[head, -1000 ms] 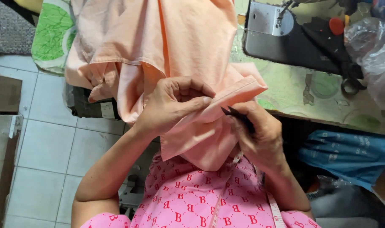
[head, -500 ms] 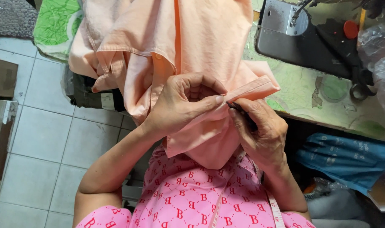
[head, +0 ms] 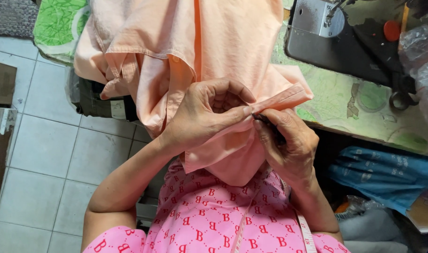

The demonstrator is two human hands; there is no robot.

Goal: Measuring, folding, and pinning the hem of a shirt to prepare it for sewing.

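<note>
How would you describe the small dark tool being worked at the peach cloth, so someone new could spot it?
Start at the big peach garment hanging off the green-covered table, and follow it down to its folded band between the hands. The left hand pinches the band; the right hand holds a thin dark tool there, the only dark slender thing against the pale cloth.

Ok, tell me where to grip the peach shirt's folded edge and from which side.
Pinch the folded edge of the peach shirt beside the left hand, coming from above. It juts out as a flat, stiff band, while the right hand with its dark tool occupies the lower side.
</note>
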